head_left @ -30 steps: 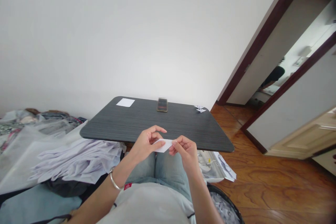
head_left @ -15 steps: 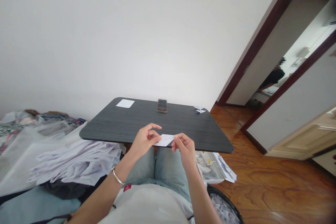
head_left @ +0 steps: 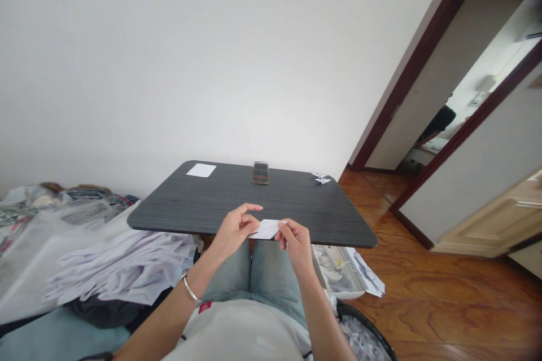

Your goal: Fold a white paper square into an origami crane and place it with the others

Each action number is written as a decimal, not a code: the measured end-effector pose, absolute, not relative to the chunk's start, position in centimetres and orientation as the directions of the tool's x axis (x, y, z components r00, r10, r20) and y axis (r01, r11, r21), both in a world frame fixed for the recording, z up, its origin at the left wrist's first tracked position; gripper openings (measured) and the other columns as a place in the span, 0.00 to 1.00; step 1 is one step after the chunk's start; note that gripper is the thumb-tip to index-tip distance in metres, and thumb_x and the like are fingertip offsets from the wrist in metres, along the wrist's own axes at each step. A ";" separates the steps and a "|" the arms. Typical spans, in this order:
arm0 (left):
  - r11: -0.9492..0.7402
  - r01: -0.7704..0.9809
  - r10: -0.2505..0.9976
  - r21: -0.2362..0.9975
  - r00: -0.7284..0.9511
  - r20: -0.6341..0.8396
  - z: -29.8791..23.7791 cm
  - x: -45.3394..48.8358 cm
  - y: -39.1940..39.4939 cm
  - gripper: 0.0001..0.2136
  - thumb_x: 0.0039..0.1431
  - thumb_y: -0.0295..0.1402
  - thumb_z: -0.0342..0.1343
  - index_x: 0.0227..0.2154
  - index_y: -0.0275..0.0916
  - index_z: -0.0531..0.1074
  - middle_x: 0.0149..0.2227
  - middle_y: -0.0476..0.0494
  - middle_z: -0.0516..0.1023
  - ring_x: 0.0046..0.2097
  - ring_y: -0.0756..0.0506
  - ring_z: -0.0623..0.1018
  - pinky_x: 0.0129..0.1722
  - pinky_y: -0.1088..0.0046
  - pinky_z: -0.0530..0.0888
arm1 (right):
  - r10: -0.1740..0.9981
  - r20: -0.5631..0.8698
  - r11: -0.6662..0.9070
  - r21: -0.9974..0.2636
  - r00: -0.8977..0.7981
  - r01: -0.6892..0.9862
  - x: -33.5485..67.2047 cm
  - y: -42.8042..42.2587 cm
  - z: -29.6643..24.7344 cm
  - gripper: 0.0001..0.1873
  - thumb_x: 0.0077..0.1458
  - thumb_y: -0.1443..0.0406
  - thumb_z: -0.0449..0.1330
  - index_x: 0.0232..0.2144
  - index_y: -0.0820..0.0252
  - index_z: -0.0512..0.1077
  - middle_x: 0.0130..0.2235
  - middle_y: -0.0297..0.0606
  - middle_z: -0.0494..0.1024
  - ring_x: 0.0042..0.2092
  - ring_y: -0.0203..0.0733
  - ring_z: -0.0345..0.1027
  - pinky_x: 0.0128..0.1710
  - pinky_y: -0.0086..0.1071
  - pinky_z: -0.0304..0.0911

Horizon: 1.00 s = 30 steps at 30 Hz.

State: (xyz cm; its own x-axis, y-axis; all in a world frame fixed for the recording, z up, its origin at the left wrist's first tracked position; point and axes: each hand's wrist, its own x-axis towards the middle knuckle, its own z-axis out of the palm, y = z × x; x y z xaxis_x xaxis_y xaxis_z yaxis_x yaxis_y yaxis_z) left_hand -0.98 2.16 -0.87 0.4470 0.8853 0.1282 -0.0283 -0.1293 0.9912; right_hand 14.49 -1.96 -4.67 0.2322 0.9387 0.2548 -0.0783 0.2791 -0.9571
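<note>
I hold a small folded white paper [head_left: 267, 228] between both hands, just over the near edge of a dark grey table [head_left: 212, 203]. My left hand [head_left: 234, 229], with a silver bangle on the wrist, pinches the paper's left end with thumb and fingers. My right hand [head_left: 295, 240] pinches its right end. Below the hands are my knees in light jeans.
On the table's far side lie a white sheet [head_left: 201, 170], a phone [head_left: 259, 172] and a small folded paper figure [head_left: 321, 178]. Crumpled white papers [head_left: 122, 262] and bags pile up at left. A bin of paper scraps [head_left: 359, 335] stands at lower right. A person is in the doorway [head_left: 438, 122].
Both hands have lifted the folded paper slightly up and forward to the table's near edge. The view has tipped a little downward.
</note>
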 end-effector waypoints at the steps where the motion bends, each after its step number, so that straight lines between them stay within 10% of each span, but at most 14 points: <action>1: -0.124 -0.038 0.882 0.992 0.454 0.128 -0.9 -1.1 2.2 0.19 0.46 0.30 0.58 0.43 0.32 0.67 0.21 0.52 0.74 0.22 0.53 0.69 0.25 0.78 0.61 | 0.937 0.256 0.279 -0.958 0.236 -0.072 14.5 -1.9 -4.7 0.19 0.51 0.56 0.56 0.15 0.61 0.65 0.14 0.28 0.63 0.15 0.27 0.49 0.15 0.24 0.45; 19: -0.167 0.003 0.847 0.986 0.513 0.142 -1.8 -0.9 1.3 0.14 0.47 0.32 0.60 0.38 0.33 0.70 0.24 0.50 0.72 0.23 0.53 0.69 0.23 0.78 0.65 | 0.942 0.287 0.299 -0.953 0.172 -0.047 13.4 -2.1 -4.8 0.13 0.48 0.55 0.61 0.30 0.60 0.69 0.22 0.29 0.67 0.21 0.31 0.55 0.18 0.25 0.49; 30: -0.179 -0.151 0.899 0.972 0.376 0.224 -2.1 -1.8 0.9 0.19 0.48 0.32 0.59 0.44 0.35 0.65 0.25 0.53 0.69 0.25 0.53 0.71 0.26 0.76 0.70 | 0.960 0.267 0.271 -0.962 0.089 -0.034 12.5 -2.3 -4.8 0.13 0.45 0.58 0.63 0.21 0.61 0.67 0.19 0.28 0.67 0.21 0.31 0.55 0.21 0.25 0.50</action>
